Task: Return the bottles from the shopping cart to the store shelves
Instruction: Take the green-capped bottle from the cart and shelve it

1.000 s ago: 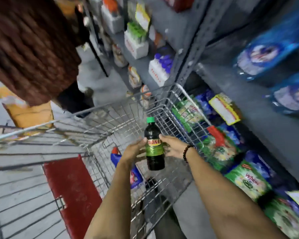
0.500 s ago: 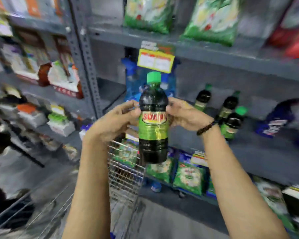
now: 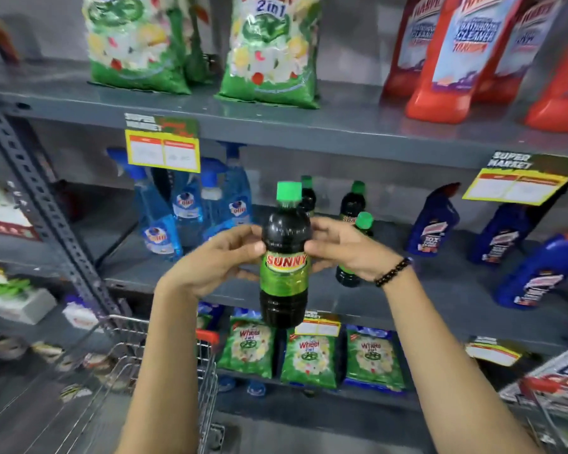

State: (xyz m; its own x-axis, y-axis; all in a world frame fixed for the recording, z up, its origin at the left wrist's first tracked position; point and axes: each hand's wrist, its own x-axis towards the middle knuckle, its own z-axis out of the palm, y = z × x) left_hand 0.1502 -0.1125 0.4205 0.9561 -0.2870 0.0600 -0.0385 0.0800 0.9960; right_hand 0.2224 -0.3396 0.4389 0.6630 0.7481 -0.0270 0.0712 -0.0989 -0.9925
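Observation:
I hold a dark Sunny bottle (image 3: 285,257) with a green cap and green label upright in both hands, in front of the middle grey shelf (image 3: 440,283). My left hand (image 3: 217,260) grips its left side and my right hand (image 3: 345,250), with a beaded bracelet on the wrist, grips its right side. Three matching dark bottles (image 3: 353,201) stand on that shelf just behind my right hand. The wire shopping cart (image 3: 164,365) is below my left arm, its inside mostly out of view.
Blue spray bottles (image 3: 184,208) stand left on the middle shelf, dark blue cleaner bottles (image 3: 433,221) on the right. Green detergent bags (image 3: 269,50) and red cleaner bottles (image 3: 453,57) fill the shelf above. More green bags (image 3: 309,358) sit below. A slotted steel upright (image 3: 43,204) runs at left.
The bottle was lifted out of the cart and carried up with both hands to the shelf face. My view swung from the cart to the shelves and closer in.

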